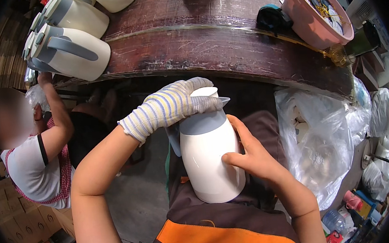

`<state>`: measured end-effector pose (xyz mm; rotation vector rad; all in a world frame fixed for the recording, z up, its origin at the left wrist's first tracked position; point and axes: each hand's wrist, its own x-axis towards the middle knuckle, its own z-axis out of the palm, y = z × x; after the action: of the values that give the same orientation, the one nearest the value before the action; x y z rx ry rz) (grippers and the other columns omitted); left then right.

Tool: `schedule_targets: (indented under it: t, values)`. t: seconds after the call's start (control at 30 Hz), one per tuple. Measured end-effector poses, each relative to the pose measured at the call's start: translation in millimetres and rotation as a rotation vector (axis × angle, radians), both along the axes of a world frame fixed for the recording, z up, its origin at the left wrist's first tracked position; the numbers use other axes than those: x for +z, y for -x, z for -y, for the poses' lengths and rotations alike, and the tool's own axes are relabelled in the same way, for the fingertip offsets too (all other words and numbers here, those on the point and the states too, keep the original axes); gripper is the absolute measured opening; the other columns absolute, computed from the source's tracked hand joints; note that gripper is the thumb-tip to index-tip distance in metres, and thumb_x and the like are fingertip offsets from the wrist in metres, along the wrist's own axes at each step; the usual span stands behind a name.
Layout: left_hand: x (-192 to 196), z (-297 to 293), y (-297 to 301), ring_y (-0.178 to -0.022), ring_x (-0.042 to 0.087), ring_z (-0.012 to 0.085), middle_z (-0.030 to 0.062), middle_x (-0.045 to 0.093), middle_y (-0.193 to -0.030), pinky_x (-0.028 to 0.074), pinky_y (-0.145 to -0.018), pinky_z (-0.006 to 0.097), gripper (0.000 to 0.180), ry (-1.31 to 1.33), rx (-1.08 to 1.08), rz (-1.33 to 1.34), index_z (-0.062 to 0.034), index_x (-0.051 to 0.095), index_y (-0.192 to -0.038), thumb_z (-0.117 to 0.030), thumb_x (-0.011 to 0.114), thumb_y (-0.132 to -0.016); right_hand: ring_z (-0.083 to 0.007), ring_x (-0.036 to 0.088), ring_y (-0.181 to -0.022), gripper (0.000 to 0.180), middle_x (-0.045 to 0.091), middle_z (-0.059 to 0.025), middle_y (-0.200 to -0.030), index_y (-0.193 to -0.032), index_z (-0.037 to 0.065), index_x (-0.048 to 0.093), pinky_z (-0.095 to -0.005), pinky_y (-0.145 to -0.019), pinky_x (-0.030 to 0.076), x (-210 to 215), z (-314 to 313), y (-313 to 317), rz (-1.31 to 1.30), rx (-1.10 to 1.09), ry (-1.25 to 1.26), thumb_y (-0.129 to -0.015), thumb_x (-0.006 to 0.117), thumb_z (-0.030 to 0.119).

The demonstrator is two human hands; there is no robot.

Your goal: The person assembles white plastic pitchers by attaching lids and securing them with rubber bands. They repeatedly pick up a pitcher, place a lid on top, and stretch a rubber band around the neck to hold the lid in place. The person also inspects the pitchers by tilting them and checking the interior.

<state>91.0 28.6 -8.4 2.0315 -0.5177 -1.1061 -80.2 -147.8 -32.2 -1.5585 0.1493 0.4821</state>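
Note:
A white thermos jug with a grey collar, spout and handle rests on my lap, tilted slightly. My left hand, in a striped knit glove, is closed over its top, with the fingers around the white lid. Part of the grey handle shows at the jug's left side, below the glove. Against the jug's right side my bare right hand presses, thumb on the front of the white body and fingers reaching behind it, where their tips are hidden.
Several similar white jugs stand on the dark worn table at the far left. A pink basin of small items sits at its right. Clear plastic bags hang below. At the left, a person works close by, near cardboard boxes.

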Motion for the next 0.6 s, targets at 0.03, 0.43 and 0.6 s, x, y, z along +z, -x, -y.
schedule_targets:
  t: [0.03, 0.43, 0.6]
  values:
    - [-2, -1, 0, -0.101, 0.064, 0.0244, 0.0139, 0.068, -0.108, 0.049, -0.090, 0.034, 0.068, 0.016, 0.000, 0.020, -0.0060, 0.060, -0.123, -0.058, 0.067, -0.080, -0.0347, 0.040, -0.131, 0.088, 0.040, -0.0251, -0.139, -0.146, 0.001, 0.024, -0.0395, -0.109, 0.032, 1, 0, 0, -0.012, -0.003, 0.001, -0.074, 0.066, 0.029]
    - [7, -45, -18, -0.111, 0.060, 0.0322, 0.0183, 0.063, -0.118, 0.046, -0.096, 0.036, 0.073, -0.131, -0.052, 0.215, -0.0089, 0.052, -0.132, -0.062, 0.062, -0.082, -0.0223, 0.046, -0.126, 0.063, 0.046, -0.0136, -0.137, -0.142, 0.001, 0.037, -0.0353, -0.106, 0.037, -53, 33, 38, -0.182, -0.249, -0.302, -0.086, 0.065, 0.008]
    - [29, -108, -8, -0.118, 0.051, 0.0203, 0.0101, 0.056, -0.128, 0.038, -0.101, 0.032, 0.079, 0.102, 0.395, -0.072, -0.0021, 0.048, -0.136, -0.055, 0.067, -0.080, -0.0169, 0.058, -0.110, 0.049, 0.057, -0.0126, -0.126, -0.137, 0.001, 0.045, -0.0284, -0.093, 0.045, -68, 43, 68, -0.364, -0.268, -0.254, -0.094, 0.060, 0.020]
